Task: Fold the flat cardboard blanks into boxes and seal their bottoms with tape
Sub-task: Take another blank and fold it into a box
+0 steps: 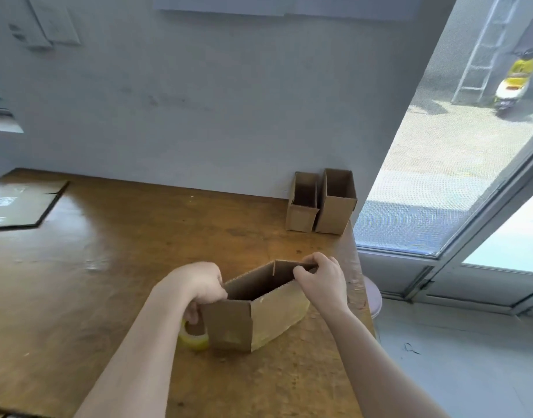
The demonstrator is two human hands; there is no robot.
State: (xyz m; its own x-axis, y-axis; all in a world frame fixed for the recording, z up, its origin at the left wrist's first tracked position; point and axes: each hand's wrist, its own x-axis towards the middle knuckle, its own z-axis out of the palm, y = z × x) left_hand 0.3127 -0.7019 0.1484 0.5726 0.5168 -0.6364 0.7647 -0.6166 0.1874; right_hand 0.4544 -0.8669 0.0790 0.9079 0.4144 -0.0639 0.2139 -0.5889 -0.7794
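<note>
The open brown cardboard box [274,318] runs near-left to far-right, left hand [198,285] gripping its near end, right hand [319,279] pinching its far rim.

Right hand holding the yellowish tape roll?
No: the right hand grips the rim of the brown cardboard box; the yellowish tape roll is by the left hand.

Tape roll [195,342] half hidden behind box [274,318]; flat blanks [24,203] blurred, cut off at left edge.

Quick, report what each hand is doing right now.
Left hand: closed, gripping the left end of the cardboard box.
Right hand: closed, pinching the right rim of that box.
</note>
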